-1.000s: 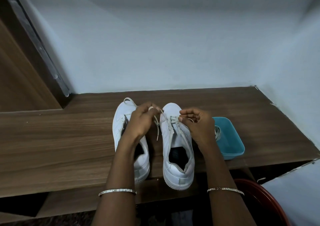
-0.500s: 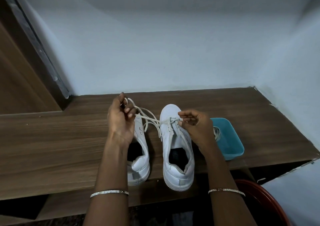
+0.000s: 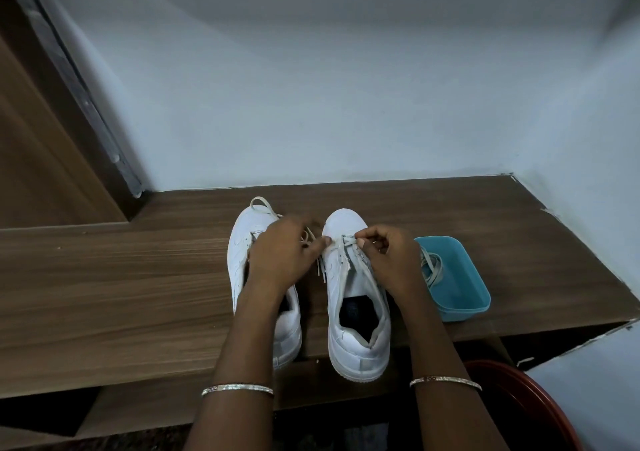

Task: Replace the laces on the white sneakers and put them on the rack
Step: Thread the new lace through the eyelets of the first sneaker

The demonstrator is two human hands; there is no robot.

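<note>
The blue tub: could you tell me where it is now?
Head view: the blue tub sits on the wooden shelf, just right of the right sneaker.
</note>
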